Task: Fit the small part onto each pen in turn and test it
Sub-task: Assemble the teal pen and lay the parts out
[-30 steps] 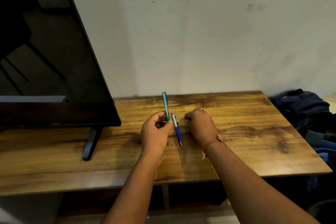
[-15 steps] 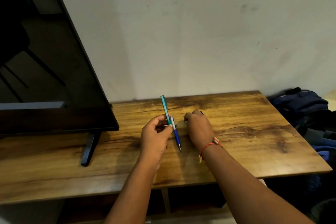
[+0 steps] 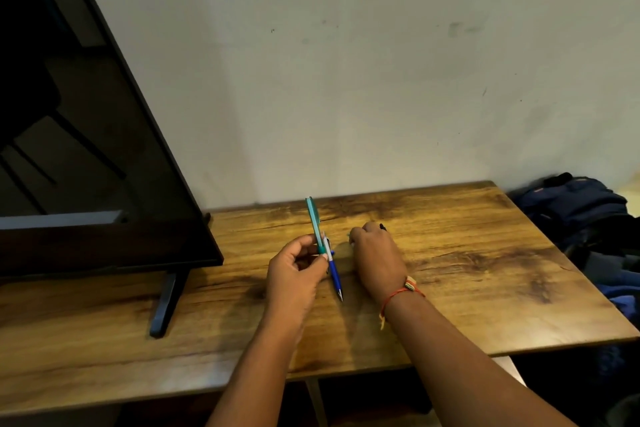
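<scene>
My left hand (image 3: 296, 270) grips a teal pen (image 3: 314, 220) upright, its top end pointing away from me. A blue-and-white pen (image 3: 334, 272) lies on the wooden table (image 3: 485, 274) just right of that hand, tip toward me. My right hand (image 3: 377, 258) rests knuckles up on the table, right of the blue pen, fingers curled down onto the wood. A small dark object (image 3: 382, 227) pokes out beyond its knuckles. Whether the fingers pinch anything is hidden.
A large dark TV screen (image 3: 86, 149) stands on the table's left part, with a black foot (image 3: 166, 305) reaching toward me. A white wall lies close behind the table. A pile of blue bags (image 3: 581, 211) sits off the table's right edge.
Both hands stay nearly where they were. The view has dipped and shifted slightly; the teal pen remains upright in my left hand and the blue pen has not moved.
</scene>
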